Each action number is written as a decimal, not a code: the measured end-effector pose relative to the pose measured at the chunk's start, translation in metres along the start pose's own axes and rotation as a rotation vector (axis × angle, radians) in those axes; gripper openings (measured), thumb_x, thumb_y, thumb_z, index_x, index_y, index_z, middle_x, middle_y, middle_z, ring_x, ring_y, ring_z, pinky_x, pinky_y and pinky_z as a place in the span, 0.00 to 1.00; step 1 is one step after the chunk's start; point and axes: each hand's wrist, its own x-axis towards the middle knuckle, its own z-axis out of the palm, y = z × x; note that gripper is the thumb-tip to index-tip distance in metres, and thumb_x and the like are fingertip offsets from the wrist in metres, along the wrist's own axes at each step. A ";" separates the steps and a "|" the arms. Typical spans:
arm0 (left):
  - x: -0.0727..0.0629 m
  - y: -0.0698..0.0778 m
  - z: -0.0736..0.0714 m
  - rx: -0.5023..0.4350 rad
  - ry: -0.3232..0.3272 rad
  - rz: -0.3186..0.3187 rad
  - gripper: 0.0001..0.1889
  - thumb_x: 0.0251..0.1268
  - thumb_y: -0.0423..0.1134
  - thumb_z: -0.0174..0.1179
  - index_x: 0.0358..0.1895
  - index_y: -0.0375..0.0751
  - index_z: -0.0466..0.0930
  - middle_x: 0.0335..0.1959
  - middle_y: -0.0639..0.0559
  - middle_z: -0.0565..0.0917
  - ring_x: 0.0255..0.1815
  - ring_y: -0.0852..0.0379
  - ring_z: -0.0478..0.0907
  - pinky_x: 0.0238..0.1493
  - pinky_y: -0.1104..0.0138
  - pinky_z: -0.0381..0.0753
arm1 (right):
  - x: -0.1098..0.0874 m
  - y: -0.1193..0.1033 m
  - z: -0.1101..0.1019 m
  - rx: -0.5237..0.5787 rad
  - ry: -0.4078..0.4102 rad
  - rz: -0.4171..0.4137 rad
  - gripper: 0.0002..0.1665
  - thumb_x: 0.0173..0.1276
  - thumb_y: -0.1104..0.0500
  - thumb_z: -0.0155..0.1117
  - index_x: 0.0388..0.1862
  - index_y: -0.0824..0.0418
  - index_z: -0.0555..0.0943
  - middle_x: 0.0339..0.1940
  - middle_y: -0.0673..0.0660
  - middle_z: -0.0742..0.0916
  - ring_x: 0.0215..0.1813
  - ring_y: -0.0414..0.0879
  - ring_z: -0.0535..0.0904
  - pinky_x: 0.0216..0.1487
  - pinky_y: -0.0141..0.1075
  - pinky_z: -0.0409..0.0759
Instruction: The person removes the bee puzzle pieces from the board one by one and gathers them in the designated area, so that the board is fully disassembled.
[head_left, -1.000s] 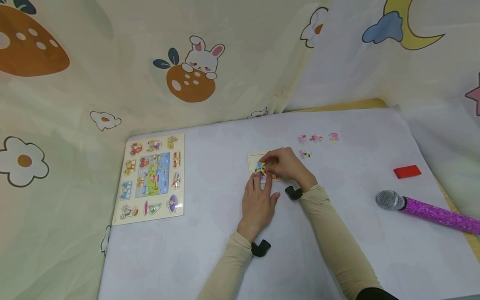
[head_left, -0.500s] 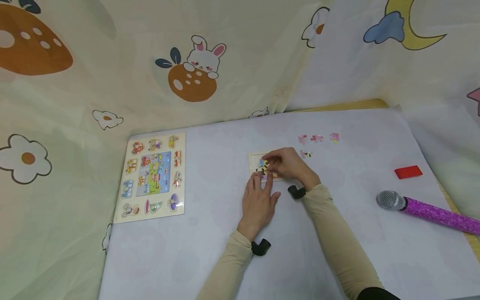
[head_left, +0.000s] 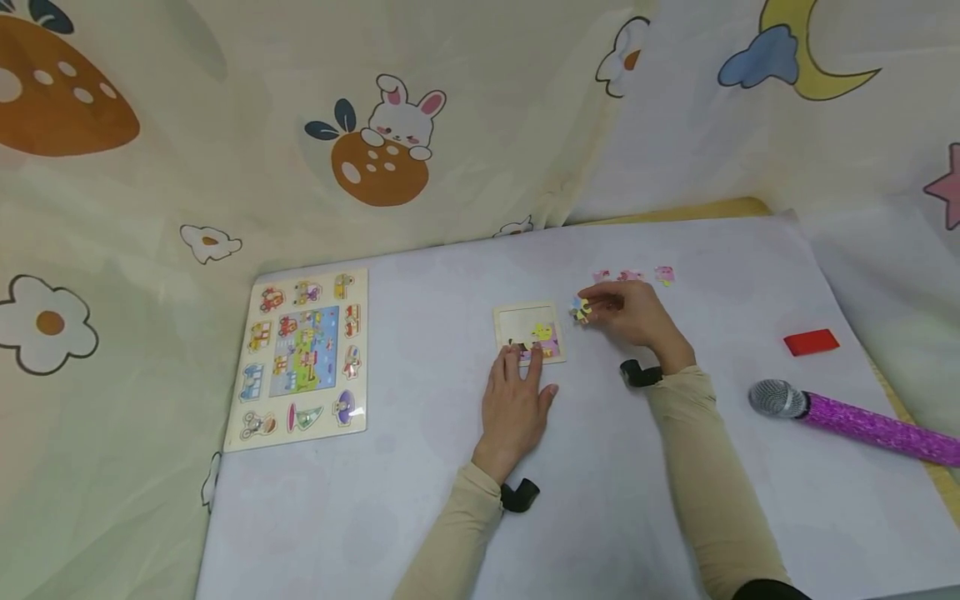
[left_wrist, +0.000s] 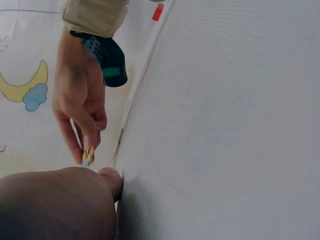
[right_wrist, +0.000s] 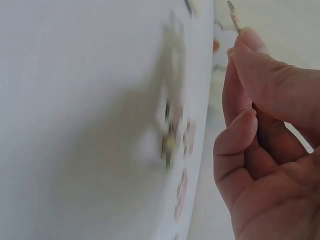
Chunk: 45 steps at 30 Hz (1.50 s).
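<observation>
My right hand [head_left: 637,315] pinches a small blue, yellow and black jigsaw piece [head_left: 580,311] between thumb and fingers, just right of a small square puzzle tray [head_left: 525,310]. In the right wrist view the piece [right_wrist: 234,17] shows edge-on at the fingertips, off the table. My left hand [head_left: 514,408] rests its extended fingertips on the tray's lower edge. Pieces with yellow and purple print [head_left: 546,337] lie in the tray's lower part; the fingers hide some of that row. The left wrist view also shows the held piece [left_wrist: 88,156], partly blurred.
Loose pink pieces [head_left: 664,275] lie beyond my right hand, which covers part of that group. A larger vehicle puzzle board [head_left: 360,350] lies at the left. A red block [head_left: 812,342] and a purple microphone [head_left: 847,421] are at the right. A printed curtain [head_left: 450,183] hangs behind.
My right hand has moved right, away from the tray, carrying the blue and yellow jigsaw piece out of it. The tray's upper part is now uncovered. My left hand has stayed in place.
</observation>
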 end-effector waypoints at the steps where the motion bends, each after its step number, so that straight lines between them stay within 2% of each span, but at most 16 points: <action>1: 0.000 0.000 0.000 0.000 0.000 -0.001 0.35 0.82 0.58 0.53 0.84 0.48 0.61 0.77 0.36 0.64 0.82 0.40 0.57 0.82 0.56 0.63 | -0.001 0.003 -0.004 -0.004 0.013 -0.001 0.20 0.67 0.70 0.74 0.58 0.61 0.89 0.50 0.63 0.92 0.49 0.54 0.88 0.50 0.38 0.83; 8: -0.001 -0.001 0.002 0.001 0.004 -0.003 0.35 0.82 0.58 0.53 0.84 0.47 0.61 0.76 0.36 0.64 0.82 0.41 0.57 0.82 0.57 0.63 | -0.012 0.024 -0.028 -0.061 0.081 0.028 0.20 0.67 0.65 0.77 0.58 0.58 0.90 0.49 0.61 0.92 0.48 0.55 0.87 0.49 0.38 0.80; 14: -0.002 -0.001 0.001 0.000 0.002 -0.003 0.35 0.83 0.58 0.53 0.84 0.47 0.61 0.76 0.37 0.64 0.82 0.41 0.57 0.82 0.56 0.63 | -0.019 0.040 -0.044 -0.085 0.095 0.066 0.19 0.68 0.64 0.76 0.58 0.59 0.89 0.49 0.63 0.92 0.48 0.56 0.86 0.44 0.30 0.75; 17: -0.002 -0.001 0.002 -0.002 0.000 -0.002 0.35 0.83 0.58 0.53 0.84 0.47 0.61 0.76 0.37 0.64 0.82 0.41 0.57 0.82 0.56 0.63 | -0.020 0.046 -0.047 -0.092 0.078 0.103 0.19 0.69 0.64 0.75 0.59 0.60 0.89 0.50 0.64 0.91 0.48 0.56 0.85 0.44 0.29 0.75; 21: -0.002 -0.001 0.002 -0.006 0.002 -0.001 0.35 0.82 0.58 0.53 0.84 0.47 0.61 0.76 0.37 0.64 0.82 0.41 0.57 0.82 0.56 0.63 | -0.019 0.053 -0.049 -0.100 0.044 0.170 0.19 0.71 0.63 0.74 0.60 0.60 0.88 0.50 0.64 0.90 0.48 0.55 0.83 0.46 0.34 0.76; 26: -0.002 -0.001 0.000 -0.014 0.002 -0.004 0.35 0.82 0.58 0.54 0.84 0.48 0.61 0.76 0.36 0.65 0.82 0.40 0.57 0.82 0.56 0.63 | -0.018 0.061 -0.048 -0.111 0.039 0.198 0.20 0.71 0.62 0.73 0.61 0.61 0.87 0.48 0.64 0.90 0.47 0.55 0.82 0.47 0.38 0.76; 37: -0.001 -0.002 0.001 0.002 0.004 0.002 0.34 0.83 0.59 0.52 0.84 0.50 0.62 0.76 0.37 0.64 0.82 0.40 0.58 0.82 0.56 0.63 | -0.015 0.065 -0.049 -0.112 0.034 0.227 0.20 0.71 0.62 0.73 0.61 0.60 0.88 0.45 0.63 0.90 0.44 0.52 0.81 0.44 0.36 0.74; 41: -0.001 -0.002 0.001 0.008 0.002 0.003 0.33 0.83 0.59 0.51 0.83 0.51 0.62 0.76 0.37 0.64 0.82 0.40 0.57 0.82 0.56 0.62 | -0.015 0.066 -0.049 -0.105 0.038 0.223 0.21 0.71 0.61 0.73 0.62 0.60 0.87 0.45 0.63 0.91 0.43 0.48 0.81 0.42 0.31 0.74; 45: 0.000 -0.002 0.001 0.013 -0.002 0.005 0.33 0.83 0.59 0.51 0.83 0.51 0.62 0.77 0.37 0.64 0.82 0.40 0.57 0.83 0.56 0.61 | -0.018 0.064 -0.049 -0.079 0.076 0.197 0.21 0.70 0.61 0.74 0.62 0.62 0.87 0.46 0.64 0.91 0.40 0.41 0.80 0.40 0.24 0.73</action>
